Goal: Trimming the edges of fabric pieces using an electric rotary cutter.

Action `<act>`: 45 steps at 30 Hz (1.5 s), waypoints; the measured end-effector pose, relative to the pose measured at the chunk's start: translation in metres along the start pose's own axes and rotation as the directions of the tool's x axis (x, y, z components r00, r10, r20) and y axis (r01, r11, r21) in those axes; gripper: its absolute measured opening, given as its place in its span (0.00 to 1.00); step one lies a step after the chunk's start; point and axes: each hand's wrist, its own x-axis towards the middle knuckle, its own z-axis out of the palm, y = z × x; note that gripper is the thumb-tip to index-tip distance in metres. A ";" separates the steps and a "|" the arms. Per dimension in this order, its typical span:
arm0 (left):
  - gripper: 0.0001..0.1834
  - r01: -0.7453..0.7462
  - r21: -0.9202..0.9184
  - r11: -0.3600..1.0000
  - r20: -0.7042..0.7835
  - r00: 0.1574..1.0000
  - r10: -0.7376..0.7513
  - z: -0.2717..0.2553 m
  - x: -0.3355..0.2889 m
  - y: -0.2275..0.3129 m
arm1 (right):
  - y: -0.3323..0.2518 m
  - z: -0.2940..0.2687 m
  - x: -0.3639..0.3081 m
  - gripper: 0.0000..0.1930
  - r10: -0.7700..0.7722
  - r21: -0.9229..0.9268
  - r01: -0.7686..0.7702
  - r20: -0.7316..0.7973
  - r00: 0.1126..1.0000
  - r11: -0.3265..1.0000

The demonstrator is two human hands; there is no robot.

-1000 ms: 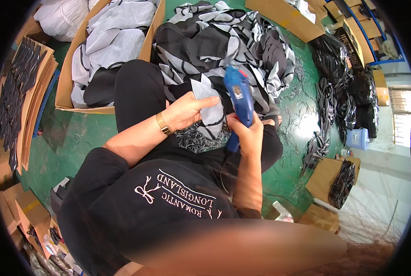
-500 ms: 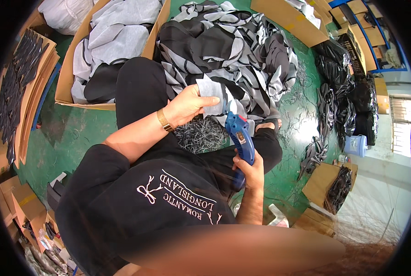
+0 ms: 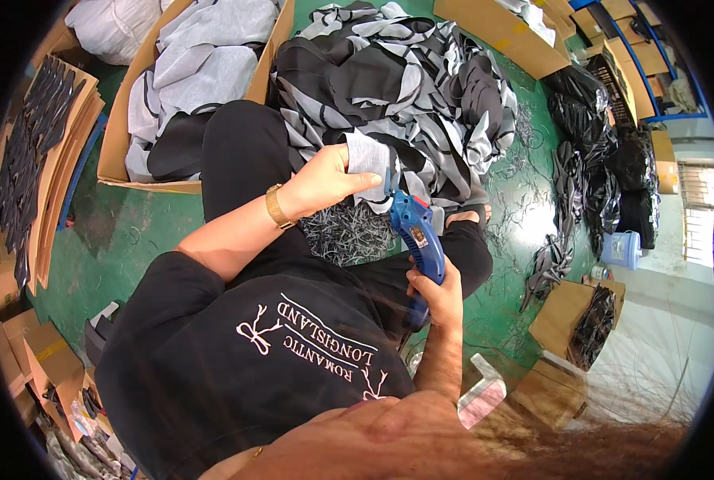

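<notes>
- Well to the left of both hands, black pieces lie in rows on stacked cardboard sheets; what they are is hard to make out.
- Ahead and left of the left hand, an open cardboard box holds gray and black cloth, its far end cut off by the upper edge.
- The left hand pinches a gray cloth piece, thumb flat on top; the fingers underneath are hidden.
- Just below the left hand, thin trimmings lie heaped beside the person's folded legs, partly covered.
- Between the hands, the cloth piece is held up before a large pile of similar cloth that spreads ahead of both.
- At the cloth piece's right edge sits the head of a blue power cutter. The step in hand appears to be trimming that edge; the next move likely calls for a taut cloth and a steady tool along the margin, clear of the left thumb. The blade and its exact bite are too small to tell.
- The right hand is wrapped around the cutter's handle; its lower fingers are partly hidden.
- Well right of the right hand, black plastic bags hide their contents.
</notes>
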 end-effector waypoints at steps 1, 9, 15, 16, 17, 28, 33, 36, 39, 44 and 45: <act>0.15 0.001 0.002 1.000 0.002 1.000 -0.001 0.000 0.000 0.000 | -0.001 0.000 0.001 0.16 -0.003 -0.004 0.003 0.003 1.000 1.000; 0.16 -0.064 0.179 0.982 0.142 0.989 0.039 -0.001 -0.004 -0.003 | -0.015 0.011 0.011 0.18 0.003 0.061 -0.002 -0.015 1.000 0.998; 0.17 0.048 -0.102 0.994 0.141 0.989 -0.033 0.011 -0.007 -0.008 | -0.024 0.018 0.044 0.15 -0.203 0.096 0.217 -0.133 0.970 0.972; 0.17 0.049 -0.101 0.994 0.140 0.990 -0.035 0.013 -0.010 -0.011 | -0.028 0.025 0.050 0.15 -0.237 0.023 0.242 -0.139 0.962 0.970; 0.17 0.074 -0.150 0.986 0.131 0.990 -0.055 0.015 -0.011 -0.015 | -0.036 0.032 0.053 0.16 -0.272 -0.053 0.267 -0.150 0.951 0.962; 0.11 0.272 -0.483 0.832 0.091 0.961 -0.261 0.016 0.004 -0.017 | -0.029 0.041 0.059 0.12 -0.163 0.137 0.176 -0.098 0.982 0.975; 0.11 0.287 -0.599 0.748 0.102 0.953 -0.284 0.003 0.009 -0.017 | -0.006 0.009 0.036 0.21 -0.082 0.339 0.062 0.046 0.996 0.939; 0.11 0.300 -0.620 0.725 0.109 0.948 -0.300 -0.001 0.012 -0.021 | 0.018 -0.008 0.023 0.20 -0.020 0.335 -0.044 0.186 0.982 0.941; 0.12 0.328 -0.615 0.717 0.158 0.942 -0.295 -0.002 0.011 -0.016 | 0.023 -0.008 0.011 0.19 0.067 0.331 -0.127 0.186 0.980 0.935; 0.13 0.318 -0.560 0.765 0.194 0.948 -0.253 -0.002 0.013 -0.015 | 0.033 -0.017 0.009 0.19 0.135 0.349 -0.238 0.294 0.946 0.906; 0.13 0.306 -0.540 0.784 0.203 0.951 -0.232 -0.002 0.013 -0.015 | 0.033 -0.017 0.009 0.19 0.147 0.343 -0.252 0.304 0.941 0.905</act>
